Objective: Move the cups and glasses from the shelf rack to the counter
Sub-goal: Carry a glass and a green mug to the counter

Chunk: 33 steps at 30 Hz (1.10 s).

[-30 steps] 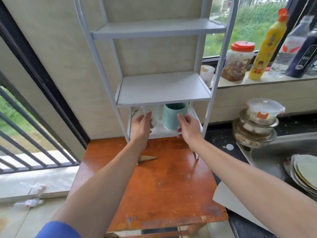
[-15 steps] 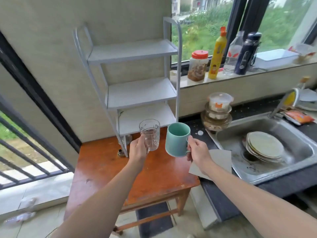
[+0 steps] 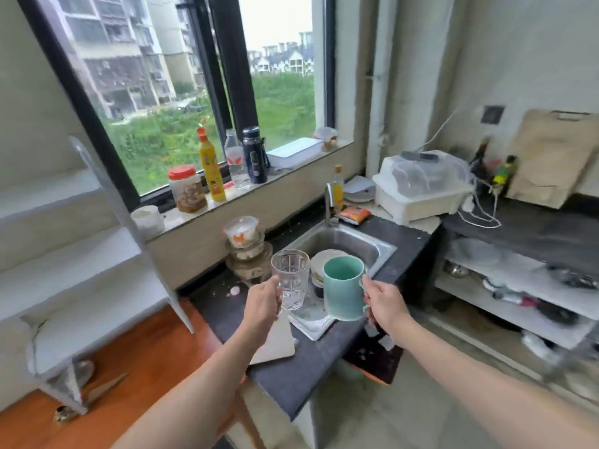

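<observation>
The left hand (image 3: 262, 306) has its fingers (image 3: 278, 294) curled round the lower part of a clear ribbed glass (image 3: 290, 280). The right hand (image 3: 384, 301) has its fingers closed on the handle of a green mug (image 3: 343, 288). Both vessels are in the air, roughly upright and just beside each other with a narrow gap between them, over the front-left corner of the steel sink (image 3: 384, 251). Neither touches the dark counter (image 3: 291, 377). Inside the sink, stacked plates (image 3: 319, 262) fill the near part of the basin. At the sink's front rim a pale tray-like piece (image 3: 312, 324) lies on the counter, and left of that a light board (image 3: 275, 343) lies flat under the left wrist. In front of the sink a band of bare dark counter runs to the near edge, with scattered crumbs. At the back-left of the sink stands a stack of lidded containers (image 3: 243, 244), close to the wall. To the right of the sink only a narrow dark strip remains before the counter's right edge. Behind the sink's right corner sits a white covered dish rack (image 3: 421, 186), and the faucet (image 3: 329, 205) rises at the back rim. Far left of the sink stands the white shelf rack (image 3: 81, 286), well apart from both hands, and the shelves in view look bare, though that side is blurred.
</observation>
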Motion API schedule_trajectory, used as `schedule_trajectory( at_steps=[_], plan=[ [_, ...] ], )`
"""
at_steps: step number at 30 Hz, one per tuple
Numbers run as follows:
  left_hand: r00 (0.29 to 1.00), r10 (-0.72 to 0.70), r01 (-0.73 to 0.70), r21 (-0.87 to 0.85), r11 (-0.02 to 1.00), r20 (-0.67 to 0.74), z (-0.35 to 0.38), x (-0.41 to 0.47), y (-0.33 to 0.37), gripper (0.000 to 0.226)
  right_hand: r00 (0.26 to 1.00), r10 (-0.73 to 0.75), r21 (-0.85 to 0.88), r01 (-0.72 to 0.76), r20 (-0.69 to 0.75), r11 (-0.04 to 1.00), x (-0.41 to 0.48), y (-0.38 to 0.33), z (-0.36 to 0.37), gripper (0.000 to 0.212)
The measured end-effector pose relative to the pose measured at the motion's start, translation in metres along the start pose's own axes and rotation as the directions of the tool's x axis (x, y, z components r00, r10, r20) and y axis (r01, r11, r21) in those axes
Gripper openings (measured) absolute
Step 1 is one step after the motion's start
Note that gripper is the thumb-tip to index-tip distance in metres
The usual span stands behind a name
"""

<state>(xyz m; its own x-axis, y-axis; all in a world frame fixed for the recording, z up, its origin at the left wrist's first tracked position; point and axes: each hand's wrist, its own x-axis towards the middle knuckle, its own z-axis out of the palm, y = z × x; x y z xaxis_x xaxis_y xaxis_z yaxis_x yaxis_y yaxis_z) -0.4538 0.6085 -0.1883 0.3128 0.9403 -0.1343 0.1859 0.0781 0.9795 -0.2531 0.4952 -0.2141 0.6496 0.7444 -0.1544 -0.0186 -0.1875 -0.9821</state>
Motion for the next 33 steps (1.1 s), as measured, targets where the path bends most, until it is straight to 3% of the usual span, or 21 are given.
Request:
schedule_trajectory(
  at_steps=[8, 14, 24, 33],
  plan=[
    [0.958, -0.006, 0.022, -0.054, 0.998, 0.286, 0.239, -0.031, 0.032, 0.045, 0.965, 0.001, -0.080, -0.022, -0.262, 0.997, 0.006, 0.022, -0.249, 0.039],
    [0.858, -0.069, 0.084, -0.007, 0.996, 0.509, 0.403, -0.064, 0.045, 0.045, 0.862, 0.044, -0.049, -0.079, -0.505, 0.996, -0.004, 0.048, -0.408, 0.038],
    [0.650, -0.095, 0.020, 0.108, 0.994, 0.754, 0.634, -0.047, 0.061, 0.040, 0.657, 0.153, 0.044, -0.179, -0.739, 0.983, 0.019, 0.096, -0.587, 0.040],
    [0.484, -0.072, -0.147, 0.161, 0.976, 0.872, 0.821, -0.002, 0.096, 0.048, 0.469, 0.224, 0.138, -0.211, -0.855, 0.968, 0.077, 0.087, -0.706, 0.039]
  ],
)
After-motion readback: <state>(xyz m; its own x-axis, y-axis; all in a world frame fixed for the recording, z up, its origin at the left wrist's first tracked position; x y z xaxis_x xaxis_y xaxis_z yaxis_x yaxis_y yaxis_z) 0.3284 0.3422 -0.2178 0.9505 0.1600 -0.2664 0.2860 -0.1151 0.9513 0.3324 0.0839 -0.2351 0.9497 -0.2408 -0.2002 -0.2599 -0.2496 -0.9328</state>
